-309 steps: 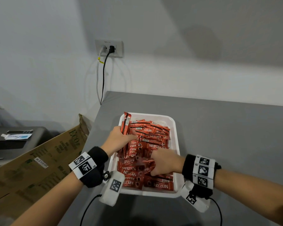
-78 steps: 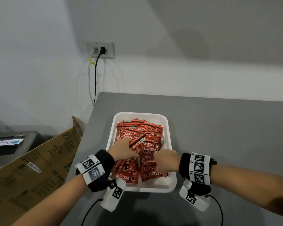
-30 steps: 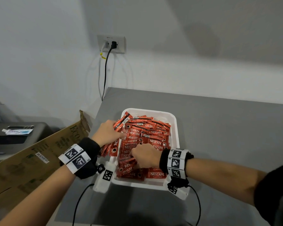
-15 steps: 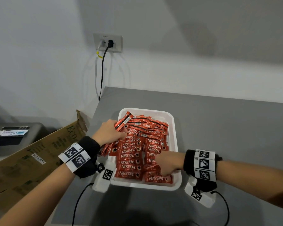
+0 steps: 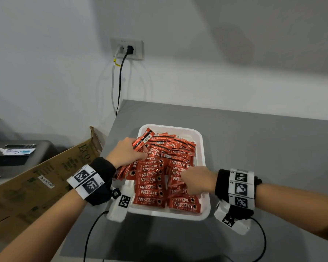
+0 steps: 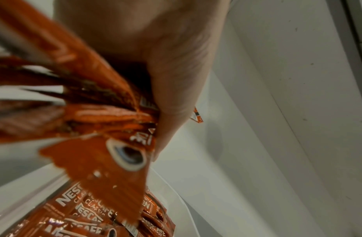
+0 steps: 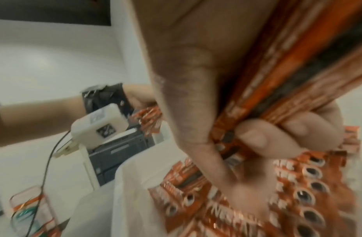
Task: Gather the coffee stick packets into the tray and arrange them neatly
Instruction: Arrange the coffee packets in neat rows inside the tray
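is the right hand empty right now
No, in the right wrist view the right hand grips a bundle of coffee stick packets between thumb and curled fingers.

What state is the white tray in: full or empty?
Nearly full: the white tray holds red coffee packets in overlapping rows; only its far right corner shows bare.

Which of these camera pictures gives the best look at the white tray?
The head view: the whole white tray shows on the grey table, with red packets in rows. The left wrist view shows only a blurred wall of it; the right wrist view shows one corner beside the right hand.
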`<state>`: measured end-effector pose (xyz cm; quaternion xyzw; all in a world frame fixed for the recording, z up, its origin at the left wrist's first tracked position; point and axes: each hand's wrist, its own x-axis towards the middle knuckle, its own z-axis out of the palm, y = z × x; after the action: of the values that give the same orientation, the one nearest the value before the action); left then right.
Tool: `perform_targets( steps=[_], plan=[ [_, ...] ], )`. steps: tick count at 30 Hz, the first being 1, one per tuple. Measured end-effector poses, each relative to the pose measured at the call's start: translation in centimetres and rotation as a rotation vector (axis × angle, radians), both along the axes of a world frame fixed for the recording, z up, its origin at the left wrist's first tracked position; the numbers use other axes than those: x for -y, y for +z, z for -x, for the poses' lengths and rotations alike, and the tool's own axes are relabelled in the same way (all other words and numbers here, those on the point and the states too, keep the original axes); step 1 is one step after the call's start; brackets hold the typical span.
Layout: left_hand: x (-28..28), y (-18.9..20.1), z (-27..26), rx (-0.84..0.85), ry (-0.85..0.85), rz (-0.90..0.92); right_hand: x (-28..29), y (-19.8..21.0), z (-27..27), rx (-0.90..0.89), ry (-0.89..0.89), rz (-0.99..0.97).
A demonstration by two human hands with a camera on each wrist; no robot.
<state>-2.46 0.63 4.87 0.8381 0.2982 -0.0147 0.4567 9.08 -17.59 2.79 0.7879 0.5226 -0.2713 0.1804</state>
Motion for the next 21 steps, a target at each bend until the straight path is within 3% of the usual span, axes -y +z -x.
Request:
perform_targets(
  steps=[5,12,16,21],
  plan=[
    [0.3,0.3,0.1,0.014,0.026,-0.031,-3.0,-0.2,-1.2,-0.009,-0.008,-0.350],
    [0.1,0.1,0.5,-0.008,0.045,-0.069,-6.0,-3.0,0.7,-0.029,0.148,-0.313],
    [0.0,0.1,0.7,0.007,0.048,-0.049,-6.1,-4.0,0.9,-0.016,0.130,-0.263],
    [-0.2,0.0,1.0,0.014,0.035,-0.035,-6.2,-3.3,-0.4,-0.078,0.015,-0.380]
  ],
)
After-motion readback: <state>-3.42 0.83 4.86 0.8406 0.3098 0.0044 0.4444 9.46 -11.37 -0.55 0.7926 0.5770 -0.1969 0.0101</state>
